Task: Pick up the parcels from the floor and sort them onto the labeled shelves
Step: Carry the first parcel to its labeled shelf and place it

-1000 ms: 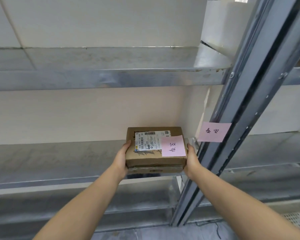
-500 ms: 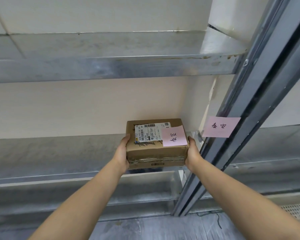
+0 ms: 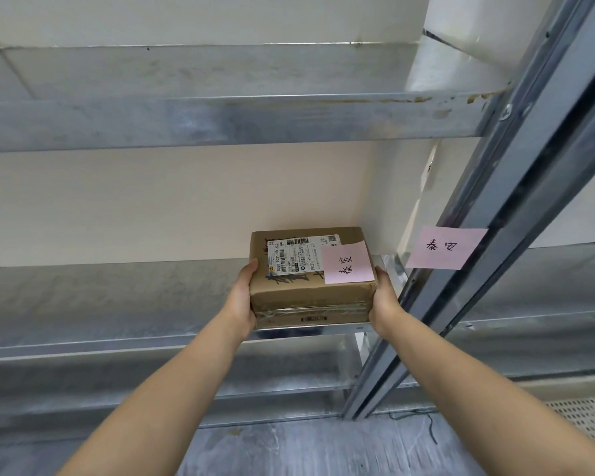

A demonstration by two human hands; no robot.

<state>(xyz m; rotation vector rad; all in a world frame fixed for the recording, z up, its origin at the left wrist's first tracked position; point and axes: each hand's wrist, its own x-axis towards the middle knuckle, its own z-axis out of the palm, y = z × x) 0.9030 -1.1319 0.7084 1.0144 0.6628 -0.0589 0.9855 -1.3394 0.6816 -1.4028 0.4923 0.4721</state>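
Brown cardboard parcel [image 3: 310,276], taped, bearing white barcode label [image 3: 294,257] and pink handwritten note [image 3: 347,264]. Set at right end of metal shelf [image 3: 117,304], near upright post [image 3: 488,235] with matching pink tag [image 3: 443,247]. Grasped at both sides: left hand [image 3: 243,297], right hand [image 3: 385,300].

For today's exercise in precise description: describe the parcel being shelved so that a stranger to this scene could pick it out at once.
Start at the grey metal upright on the right, which carries a pink label. Just left of it, on the middle shelf, the left hand and right hand grip a brown cardboard parcel. It alone bears a white shipping label and a pink sticky note.
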